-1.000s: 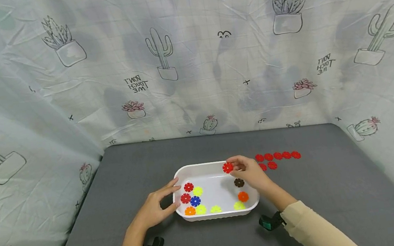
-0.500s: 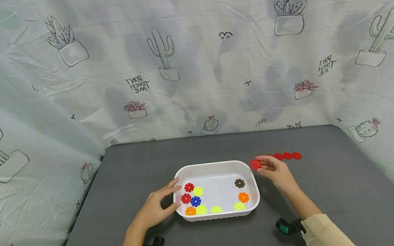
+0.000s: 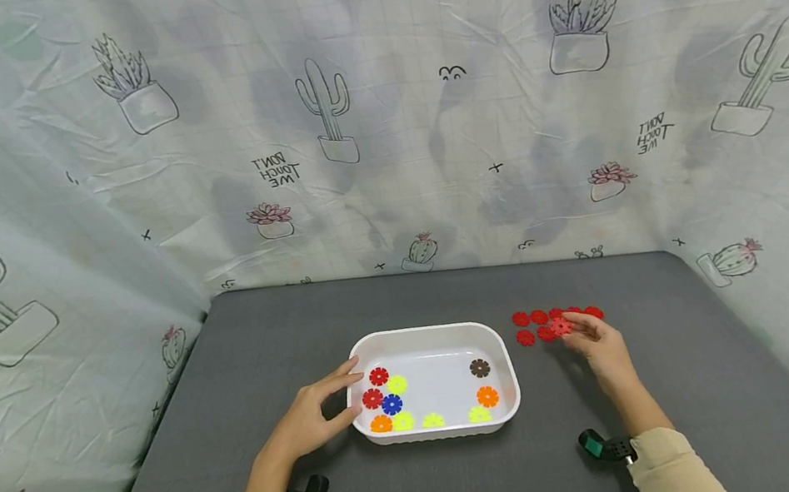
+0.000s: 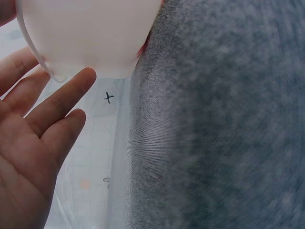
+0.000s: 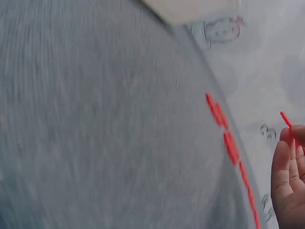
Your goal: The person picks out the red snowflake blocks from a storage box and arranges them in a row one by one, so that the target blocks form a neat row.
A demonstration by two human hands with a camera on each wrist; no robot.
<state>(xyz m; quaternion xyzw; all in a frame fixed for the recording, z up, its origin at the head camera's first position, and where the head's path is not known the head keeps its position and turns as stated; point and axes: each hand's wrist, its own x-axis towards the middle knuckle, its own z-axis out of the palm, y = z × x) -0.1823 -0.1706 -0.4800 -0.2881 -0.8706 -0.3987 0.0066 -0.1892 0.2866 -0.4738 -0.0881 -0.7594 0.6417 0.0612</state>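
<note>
A: Looking down from the head view, what does each hand do?
B: The right hand [image 3: 600,345] pinches a red disc [image 3: 560,327] beside the red discs [image 3: 539,316] lying on the grey tabletop [image 3: 722,368]. The left hand [image 3: 310,417] rests straight fingers [image 3: 341,382] against the white tray [image 3: 425,332].

A: And the left wrist view?
B: Relaxed fingers [image 4: 57,102] touch the tray [image 4: 90,33].

A: The right wrist?
B: Blurred, yet fingertips [image 5: 293,136] grip the red disc [image 5: 286,119] edge-on.

Grey table [image 3: 410,303], pale cactus-print cloth backdrop [image 3: 391,112] on three sides
</note>
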